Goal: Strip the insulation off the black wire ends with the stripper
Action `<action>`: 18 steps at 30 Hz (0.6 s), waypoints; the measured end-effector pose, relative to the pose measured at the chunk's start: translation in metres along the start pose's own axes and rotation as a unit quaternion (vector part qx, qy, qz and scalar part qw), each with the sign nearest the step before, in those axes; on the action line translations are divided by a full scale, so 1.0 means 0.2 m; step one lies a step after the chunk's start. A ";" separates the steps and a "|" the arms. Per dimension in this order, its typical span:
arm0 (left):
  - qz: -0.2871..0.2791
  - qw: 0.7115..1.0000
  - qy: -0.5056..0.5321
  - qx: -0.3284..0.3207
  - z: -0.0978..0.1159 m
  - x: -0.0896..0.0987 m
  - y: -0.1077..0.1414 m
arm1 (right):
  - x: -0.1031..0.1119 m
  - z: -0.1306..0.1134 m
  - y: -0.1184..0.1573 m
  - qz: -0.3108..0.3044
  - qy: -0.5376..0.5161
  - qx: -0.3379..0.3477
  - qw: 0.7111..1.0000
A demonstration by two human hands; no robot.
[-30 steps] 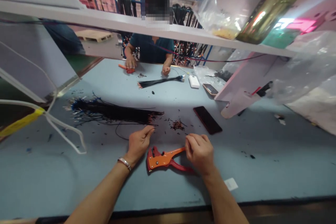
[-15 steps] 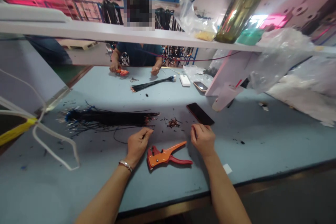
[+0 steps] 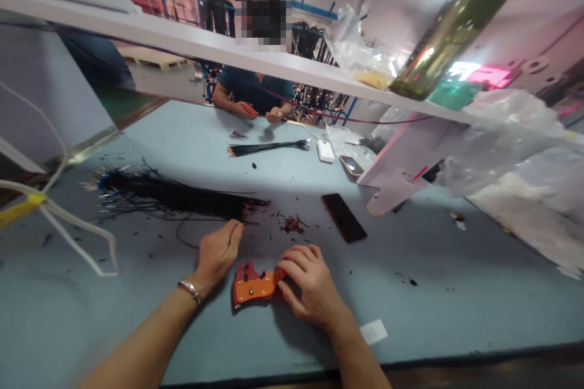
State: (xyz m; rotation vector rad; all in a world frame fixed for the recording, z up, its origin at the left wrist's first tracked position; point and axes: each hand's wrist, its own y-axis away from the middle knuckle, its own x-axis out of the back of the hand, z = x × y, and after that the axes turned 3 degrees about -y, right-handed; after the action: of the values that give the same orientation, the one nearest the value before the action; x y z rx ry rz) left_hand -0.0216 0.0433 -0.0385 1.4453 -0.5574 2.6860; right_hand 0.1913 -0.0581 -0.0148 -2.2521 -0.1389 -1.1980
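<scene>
My left hand [image 3: 219,250] is closed in a pinch on a thin black wire [image 3: 179,236], which loops out to the left of the fingers. Its tip is hidden by my fingers. Just beyond lies a thick bundle of black wires [image 3: 182,192], with bare copper ends on the right and blue-and-silver ends on the left. My right hand [image 3: 306,279] is wrapped round the handles of an orange and red wire stripper [image 3: 255,287]. The jaws point left, and the fingers cover most of the handles.
Copper and black scraps [image 3: 292,224] lie beside a dark phone [image 3: 344,217]. Across the table a person's hands [image 3: 274,114] work near a smaller wire bundle [image 3: 269,148]. A white shelf [image 3: 191,51] spans overhead; plastic bags [image 3: 493,134] sit right, a white wire frame [image 3: 77,237] left.
My right hand has come left and down from beside the phone and taken hold of the wire stripper's handles. My left hand keeps its pinch. The camera view has tilted.
</scene>
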 end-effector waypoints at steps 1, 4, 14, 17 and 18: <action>0.004 1.000 0.000 -0.004 0.00 0.00 0.00 | -0.01 -0.01 0.00 -0.015 -0.002 0.005 1.000; 0.024 1.000 0.010 -0.012 0.00 -0.02 0.00 | -0.03 0.00 0.01 -0.041 -0.003 0.008 0.999; 0.068 0.984 0.163 -0.037 -0.02 -0.03 -0.02 | 0.02 -0.02 0.02 -0.154 -0.014 -0.017 0.988; 0.053 0.984 0.170 -0.001 -0.01 -0.03 -0.03 | 0.03 -0.02 0.03 -0.182 0.008 -0.019 0.983; 0.045 0.985 0.165 0.005 -0.01 -0.03 -0.03 | 0.03 -0.02 0.03 -0.183 0.017 -0.019 0.983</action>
State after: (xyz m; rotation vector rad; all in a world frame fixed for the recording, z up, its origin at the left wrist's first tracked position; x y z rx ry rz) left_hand -0.0183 0.0499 -0.0428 0.9631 -0.5948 2.9114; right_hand 0.1930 -0.0666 -0.0115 -2.3031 -0.5412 -1.4339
